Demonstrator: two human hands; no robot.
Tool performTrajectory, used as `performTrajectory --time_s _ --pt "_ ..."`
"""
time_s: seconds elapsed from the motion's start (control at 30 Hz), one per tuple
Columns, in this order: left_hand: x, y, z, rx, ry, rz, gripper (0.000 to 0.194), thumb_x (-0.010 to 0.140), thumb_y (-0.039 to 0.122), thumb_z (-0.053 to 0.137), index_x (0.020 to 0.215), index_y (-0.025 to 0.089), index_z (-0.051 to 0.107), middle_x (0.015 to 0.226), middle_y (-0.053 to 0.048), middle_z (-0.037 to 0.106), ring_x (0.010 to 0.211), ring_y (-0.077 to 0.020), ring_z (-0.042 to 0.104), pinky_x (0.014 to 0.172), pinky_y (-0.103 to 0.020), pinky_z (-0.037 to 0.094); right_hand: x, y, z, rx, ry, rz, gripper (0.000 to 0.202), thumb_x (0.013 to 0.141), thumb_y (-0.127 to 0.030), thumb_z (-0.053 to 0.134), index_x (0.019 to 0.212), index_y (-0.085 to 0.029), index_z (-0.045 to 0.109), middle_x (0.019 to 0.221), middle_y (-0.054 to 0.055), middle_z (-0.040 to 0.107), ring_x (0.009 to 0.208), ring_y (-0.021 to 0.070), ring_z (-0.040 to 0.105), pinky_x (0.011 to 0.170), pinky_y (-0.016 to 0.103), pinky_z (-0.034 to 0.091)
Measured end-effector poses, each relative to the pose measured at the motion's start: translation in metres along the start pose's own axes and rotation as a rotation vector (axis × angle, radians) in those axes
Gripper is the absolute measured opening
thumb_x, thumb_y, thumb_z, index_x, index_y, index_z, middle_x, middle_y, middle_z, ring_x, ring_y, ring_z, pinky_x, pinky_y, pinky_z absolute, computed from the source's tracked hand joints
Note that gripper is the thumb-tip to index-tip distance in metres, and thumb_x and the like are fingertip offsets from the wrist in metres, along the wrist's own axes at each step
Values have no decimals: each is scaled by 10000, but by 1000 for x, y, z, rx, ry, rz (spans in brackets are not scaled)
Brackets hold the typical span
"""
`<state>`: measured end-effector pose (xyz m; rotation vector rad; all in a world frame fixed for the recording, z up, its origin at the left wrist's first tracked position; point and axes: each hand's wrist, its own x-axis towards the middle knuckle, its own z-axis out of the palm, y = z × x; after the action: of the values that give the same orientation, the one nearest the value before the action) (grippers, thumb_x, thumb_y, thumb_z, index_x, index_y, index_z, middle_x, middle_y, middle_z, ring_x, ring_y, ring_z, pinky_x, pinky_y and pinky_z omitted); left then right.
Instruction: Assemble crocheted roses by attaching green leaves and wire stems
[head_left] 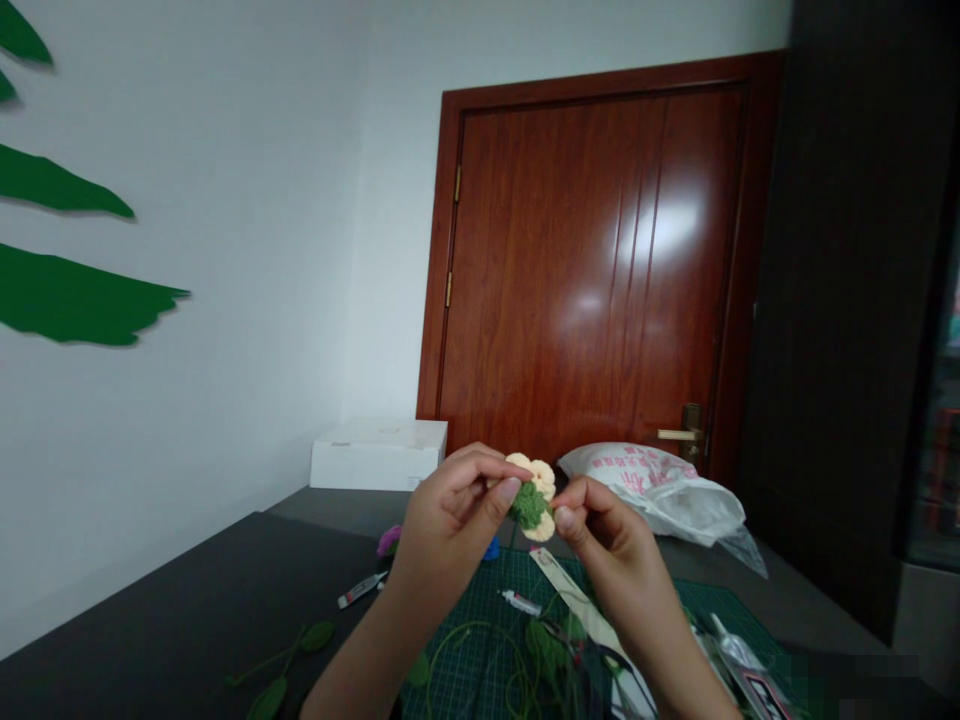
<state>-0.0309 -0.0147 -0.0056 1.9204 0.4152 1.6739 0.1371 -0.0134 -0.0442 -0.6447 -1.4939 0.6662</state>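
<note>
Up above the table, a small crocheted flower [541, 478] with cream petals and a green back piece [529, 506] is held between my two hands. My left hand [466, 500] pinches its left side with thumb and forefinger. On the opposite edge, the thumb and forefinger of my right hand [609, 530] close on the flower too. Below them lies a green cutting mat [465, 600] with a small glue tube [521, 602], a pale ruler-like strip [574, 590], and scissors [592, 655] partly hidden by my right forearm.
Green leaf stems [289, 660] and another tube [361, 590] lie on the dark table [225, 600] at left. A purple piece [389, 541] sits behind my left wrist. Farther back are a white box [379, 460] and a white plastic bag [660, 485]. A larger tube [739, 650] lies at right.
</note>
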Motion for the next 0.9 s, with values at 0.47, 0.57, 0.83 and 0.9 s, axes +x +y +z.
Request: performTrajectory --time_s 0.47,0.57,0.83,0.9 --pt "-1 -2 1 -3 10 4 84 884 150 602 884 136 685 907 -60 630 825 -146 623 712 -247 511 1 3 3 57 -2 20 278 854 -472 655 774 -210 602 695 -17 494 657 151 456 617 264 357" --pt "-1 -2 2 3 -3 -2 88 886 154 599 876 135 684 903 -61 624 837 -153 626 720 -254 512 1 4 6 71 2 15 309 845 -485 664 750 -207 569 690 -20 489 652 147 447 607 261 353" --pt "0 -5 1 -113 -82 -55 130 900 176 602 996 174 690 1052 -73 638 980 -175 622 813 -276 515 1 6 6 132 6 13 293 837 -462 683 779 -215 536 695 -30 489 635 132 439 585 242 354" --pt "-1 -7 3 -198 -121 -119 138 890 180 623 1014 184 682 1082 -72 637 961 -169 621 770 -264 523 2 7 8 140 26 6 291 825 -446 698 787 -221 517 680 -40 480 614 127 438 565 236 356"
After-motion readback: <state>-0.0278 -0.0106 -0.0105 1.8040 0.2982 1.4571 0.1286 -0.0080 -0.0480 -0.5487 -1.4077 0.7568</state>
